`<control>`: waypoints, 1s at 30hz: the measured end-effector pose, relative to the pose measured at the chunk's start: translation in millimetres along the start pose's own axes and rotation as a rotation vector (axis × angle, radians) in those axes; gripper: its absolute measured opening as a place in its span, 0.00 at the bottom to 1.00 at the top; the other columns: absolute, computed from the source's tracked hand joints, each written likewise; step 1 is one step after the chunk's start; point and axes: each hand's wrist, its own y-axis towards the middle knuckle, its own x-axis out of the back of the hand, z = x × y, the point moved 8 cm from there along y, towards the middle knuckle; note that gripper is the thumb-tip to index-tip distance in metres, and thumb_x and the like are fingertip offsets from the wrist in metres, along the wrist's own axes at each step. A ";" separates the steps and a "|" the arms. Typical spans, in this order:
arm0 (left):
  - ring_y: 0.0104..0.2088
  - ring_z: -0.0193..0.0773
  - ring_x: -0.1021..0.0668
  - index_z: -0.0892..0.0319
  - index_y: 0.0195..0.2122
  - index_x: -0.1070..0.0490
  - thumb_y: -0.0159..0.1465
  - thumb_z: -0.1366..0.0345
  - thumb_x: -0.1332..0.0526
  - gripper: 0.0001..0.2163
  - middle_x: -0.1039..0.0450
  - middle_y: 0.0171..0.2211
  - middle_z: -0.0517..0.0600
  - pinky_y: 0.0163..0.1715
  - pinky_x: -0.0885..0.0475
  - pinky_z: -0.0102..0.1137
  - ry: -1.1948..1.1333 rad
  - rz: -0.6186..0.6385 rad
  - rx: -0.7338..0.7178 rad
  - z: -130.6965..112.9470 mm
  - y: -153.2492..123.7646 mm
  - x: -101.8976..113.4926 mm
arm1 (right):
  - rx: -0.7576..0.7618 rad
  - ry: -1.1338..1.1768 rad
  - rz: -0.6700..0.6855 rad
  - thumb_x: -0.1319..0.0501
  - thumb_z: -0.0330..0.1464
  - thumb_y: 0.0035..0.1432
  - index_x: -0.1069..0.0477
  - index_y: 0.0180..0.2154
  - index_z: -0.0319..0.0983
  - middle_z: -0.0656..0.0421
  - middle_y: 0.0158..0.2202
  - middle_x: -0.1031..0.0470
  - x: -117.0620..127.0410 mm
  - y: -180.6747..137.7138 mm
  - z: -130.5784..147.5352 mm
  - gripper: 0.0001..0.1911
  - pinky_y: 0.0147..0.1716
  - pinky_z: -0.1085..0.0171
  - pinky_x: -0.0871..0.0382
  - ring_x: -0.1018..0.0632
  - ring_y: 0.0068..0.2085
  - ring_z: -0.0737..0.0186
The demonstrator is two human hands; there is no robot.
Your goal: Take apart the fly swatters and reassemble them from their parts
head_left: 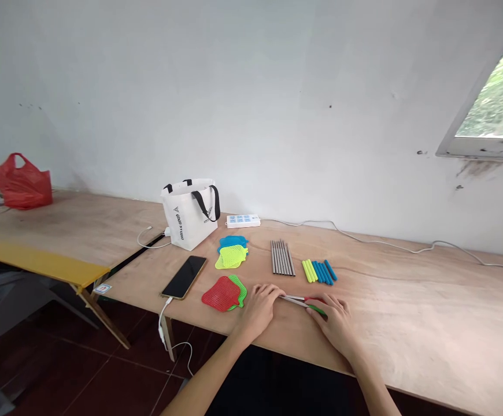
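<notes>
My left hand (259, 309) lies low over the table's front part, fingers closed at the left end of a thin metal rod (293, 301). The fingers of my right hand (337, 322) close on the green handle (317, 310) at the rod's other end. Just behind it lies a red handle (313, 300) with a second silver rod, partly hidden by my right hand. Left of my hands are fly swatter heads: a red one (221, 293) over a green one (242, 292), and yellow ones (231, 257) over blue (233, 240).
Metal rods (282, 257) lie in a row behind my hands, beside yellow handles (309, 270) and blue handles (324, 271). Left are a phone (185, 277) on a cable and a white bag (191, 216). A power strip (243, 221) sits by the wall.
</notes>
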 end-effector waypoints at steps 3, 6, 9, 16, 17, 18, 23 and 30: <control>0.52 0.41 0.25 0.50 0.52 0.29 0.61 0.85 0.51 0.27 0.24 0.51 0.47 0.55 0.36 0.39 0.002 0.013 -0.006 2.6 0.4 0.3 | 0.047 -0.010 0.010 0.48 0.44 0.71 0.22 0.51 0.55 0.58 0.52 0.22 0.3 -0.4 2.4 0.17 0.55 0.46 0.35 0.23 0.51 0.52; 0.51 0.41 0.25 0.51 0.51 0.30 0.63 0.84 0.50 0.23 0.25 0.50 0.46 0.54 0.35 0.37 -0.001 0.006 -0.014 0.7 0.2 3.3 | 0.069 -0.002 0.020 0.47 0.41 0.70 0.23 0.53 0.55 0.58 0.54 0.23 -0.4 -0.6 3.8 0.17 0.57 0.45 0.35 0.24 0.53 0.51; 0.50 0.41 0.25 0.53 0.47 0.30 0.65 0.80 0.47 0.16 0.25 0.48 0.47 0.53 0.34 0.37 0.011 -0.009 -0.019 -5.2 -0.3 7.3 | 0.086 0.020 0.040 0.47 0.39 0.70 0.24 0.55 0.56 0.60 0.57 0.24 -2.1 -0.8 5.8 0.18 0.58 0.46 0.35 0.26 0.56 0.52; 0.50 0.43 0.25 0.54 0.45 0.32 0.71 0.68 0.43 0.04 0.25 0.48 0.49 0.54 0.35 0.39 0.054 -0.023 -0.026 -11.9 -1.5 7.2 | 0.065 0.081 0.059 0.45 0.39 0.69 0.24 0.55 0.55 0.59 0.58 0.25 -3.6 0.4 3.7 0.17 0.58 0.45 0.33 0.26 0.57 0.51; 0.50 0.43 0.25 0.54 0.45 0.32 0.72 0.68 0.44 0.04 0.25 0.48 0.48 0.53 0.35 0.39 0.052 -0.025 -0.019 -10.0 -1.2 6.4 | 0.063 0.106 0.074 0.45 0.40 0.69 0.24 0.55 0.55 0.59 0.58 0.25 -3.8 0.2 1.4 0.17 0.58 0.46 0.32 0.26 0.57 0.51; 0.50 0.42 0.25 0.54 0.44 0.32 0.72 0.69 0.45 0.04 0.25 0.48 0.48 0.53 0.35 0.39 0.047 -0.028 -0.010 -7.6 -0.8 5.6 | 0.061 0.137 0.096 0.45 0.41 0.69 0.24 0.55 0.54 0.59 0.58 0.25 -4.2 -0.2 -1.5 0.17 0.59 0.46 0.32 0.25 0.58 0.51; 0.49 0.41 0.25 0.54 0.43 0.33 0.74 0.71 0.48 0.07 0.25 0.47 0.48 0.52 0.35 0.39 0.024 -0.053 0.030 1.4 0.9 4.4 | -0.020 0.218 0.114 0.45 0.45 0.68 0.23 0.54 0.53 0.58 0.59 0.26 1.3 -4.1 -23.8 0.18 0.60 0.48 0.31 0.26 0.60 0.51; 0.48 0.43 0.25 0.55 0.42 0.33 0.73 0.69 0.48 0.06 0.26 0.45 0.49 0.51 0.34 0.39 0.086 -0.062 0.011 -5.6 -0.2 6.8 | -0.031 0.159 0.046 0.46 0.45 0.69 0.22 0.52 0.53 0.58 0.56 0.24 7.5 -1.8 -23.8 0.17 0.59 0.46 0.32 0.25 0.58 0.50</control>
